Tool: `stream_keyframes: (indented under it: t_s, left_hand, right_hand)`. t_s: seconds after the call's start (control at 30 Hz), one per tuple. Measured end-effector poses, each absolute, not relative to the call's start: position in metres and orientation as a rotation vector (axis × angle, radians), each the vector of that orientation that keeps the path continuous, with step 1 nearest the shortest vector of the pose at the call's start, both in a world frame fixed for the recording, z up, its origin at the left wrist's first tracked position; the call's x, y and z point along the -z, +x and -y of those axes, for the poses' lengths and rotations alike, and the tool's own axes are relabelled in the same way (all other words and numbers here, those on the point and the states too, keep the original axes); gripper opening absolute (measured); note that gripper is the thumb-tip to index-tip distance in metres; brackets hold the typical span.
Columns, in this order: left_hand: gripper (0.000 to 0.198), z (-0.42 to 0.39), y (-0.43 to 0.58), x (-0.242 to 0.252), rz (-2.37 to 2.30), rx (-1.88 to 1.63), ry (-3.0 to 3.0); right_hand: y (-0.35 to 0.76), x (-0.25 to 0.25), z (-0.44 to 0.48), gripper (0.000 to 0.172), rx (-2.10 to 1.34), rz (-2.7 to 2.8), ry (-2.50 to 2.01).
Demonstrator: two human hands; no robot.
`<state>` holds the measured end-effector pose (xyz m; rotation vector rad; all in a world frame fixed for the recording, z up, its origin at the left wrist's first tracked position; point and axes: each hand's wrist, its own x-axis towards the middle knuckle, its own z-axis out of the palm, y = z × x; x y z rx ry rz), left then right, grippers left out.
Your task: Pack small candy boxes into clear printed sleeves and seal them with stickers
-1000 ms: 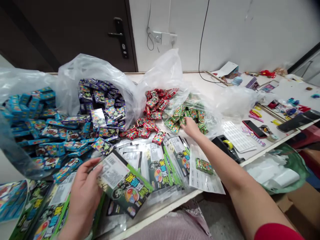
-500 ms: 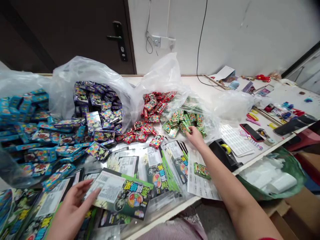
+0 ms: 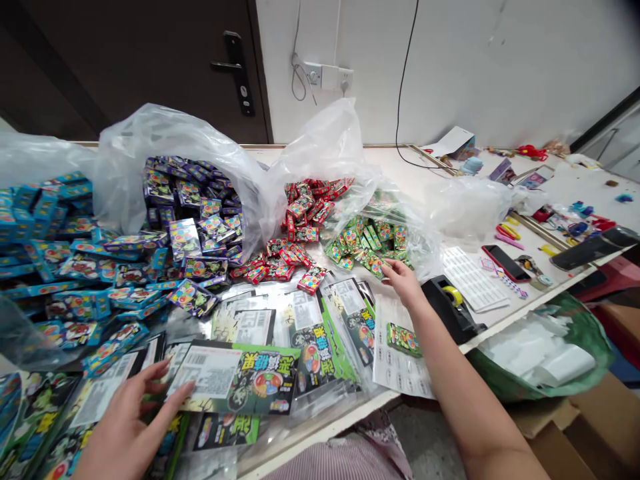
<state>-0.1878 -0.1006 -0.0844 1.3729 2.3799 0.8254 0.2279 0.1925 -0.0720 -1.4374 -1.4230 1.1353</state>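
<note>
My left hand (image 3: 127, 417) grips the left edge of a flat black-and-green printed packet (image 3: 265, 380) with a white label, thumb on top and fingers behind. My right hand (image 3: 403, 280) pinches a small green box (image 3: 371, 263) at the front of a pile of similar green boxes (image 3: 357, 233) in a clear plastic bag. Under my right forearm, one more green box (image 3: 403, 340) lies on a sheet of printed labels (image 3: 380, 370). More printed packets (image 3: 313, 347) overlap on the table below the held one.
Clear bags spill blue boxes (image 3: 80, 303), purple boxes (image 3: 193, 183) and red boxes (image 3: 305, 210) onto the table. A black tape dispenser (image 3: 447, 313) stands at the right edge, with a phone (image 3: 505, 263) beyond it. A green bag (image 3: 545, 387) hangs below.
My right hand has drawn back slightly toward me with a green box at its fingertips. My left hand and the printed packet have shifted a little left, and the packet has levelled.
</note>
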Motion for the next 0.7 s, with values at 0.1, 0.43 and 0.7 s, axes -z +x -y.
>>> stream_keyframes:
  t_s: [0.1,0.43,0.7]
  left_hand:
    - [0.051,0.091,-0.175,0.066,-2.254,-0.761,1.720]
    - [0.094,0.051,-0.128,0.043,-1.680,-0.105,2.303]
    - [0.093,0.055,-0.138,0.034,-1.828,-0.381,2.288]
  right_hand:
    - [0.221,0.061,-0.176,0.049,-1.238,1.528,-1.364]
    - [0.155,0.067,-0.145,0.032,-1.164,2.040,-1.227]
    - [0.152,0.066,-0.081,0.073,-0.587,2.411,-1.312]
